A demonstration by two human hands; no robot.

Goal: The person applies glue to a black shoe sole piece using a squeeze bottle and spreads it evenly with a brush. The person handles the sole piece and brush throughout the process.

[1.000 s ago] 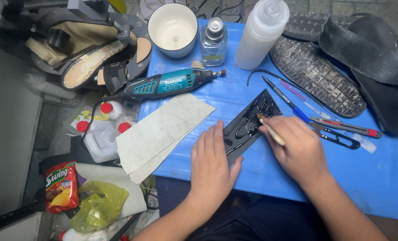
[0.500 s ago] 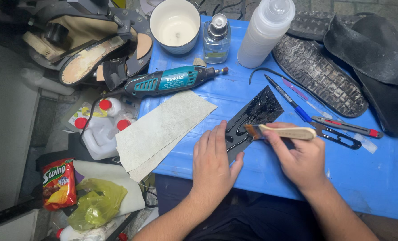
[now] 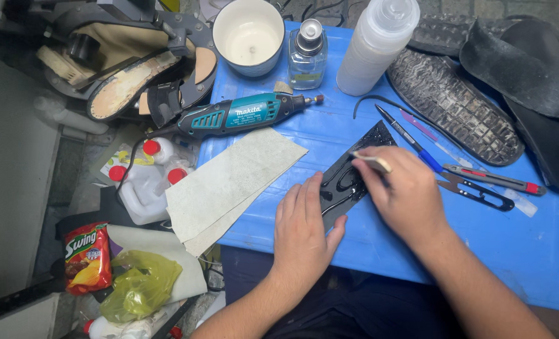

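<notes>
A thin black rubber piece (image 3: 348, 182) lies flat on the blue counter (image 3: 530, 251), glistening with wet glue. The left hand (image 3: 304, 232) pins its near edge, fingers pressed together and flat. The right hand (image 3: 408, 198) pinches a small brush (image 3: 370, 160) over it. It looks light, floppy and sticky; dry edges seem safest to grip.

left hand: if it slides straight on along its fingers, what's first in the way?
The left hand lies flat, fingers aimed up and slightly right, fingertips already on the black rubber piece. Going straight on, it would slide across that piece; beyond it lies bare blue table, then probably the small glass bottle.
</notes>
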